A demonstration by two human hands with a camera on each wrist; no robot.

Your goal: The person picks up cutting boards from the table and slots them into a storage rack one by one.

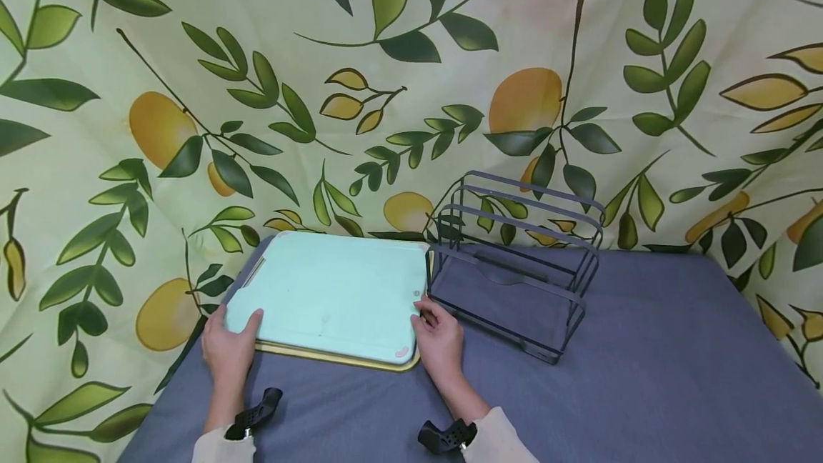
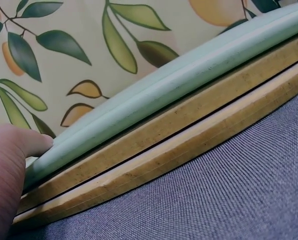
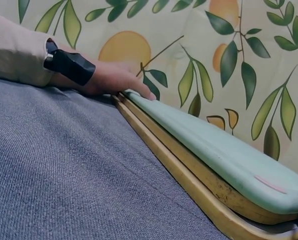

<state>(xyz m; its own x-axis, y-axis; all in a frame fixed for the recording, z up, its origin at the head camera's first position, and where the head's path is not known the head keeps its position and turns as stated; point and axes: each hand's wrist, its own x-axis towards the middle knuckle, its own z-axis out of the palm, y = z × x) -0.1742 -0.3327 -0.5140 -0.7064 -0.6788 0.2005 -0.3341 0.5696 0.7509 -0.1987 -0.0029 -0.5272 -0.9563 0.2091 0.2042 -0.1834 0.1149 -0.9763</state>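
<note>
A mint green cutting board (image 1: 334, 291) lies flat on top of two yellowish-brown boards, whose edges (image 2: 153, 145) show stacked beneath it in the left wrist view. My left hand (image 1: 228, 352) holds the near left corner, its thumb on the green top and its fingers along the left side. At the right edge, my right hand (image 1: 440, 341) pinches the green board with curled fingers near its small hole. In the right wrist view, the left hand (image 3: 114, 80) grips the far end of the green board (image 3: 218, 145); only a sliver of the right hand shows there.
Close to the boards' right side stands a black wire rack (image 1: 508, 277) with several upright dividers. Both rest on a table with a grey-blue cloth (image 1: 649, 349). A curtain (image 1: 360, 156) printed with leaves and fruit hangs behind the table.
</note>
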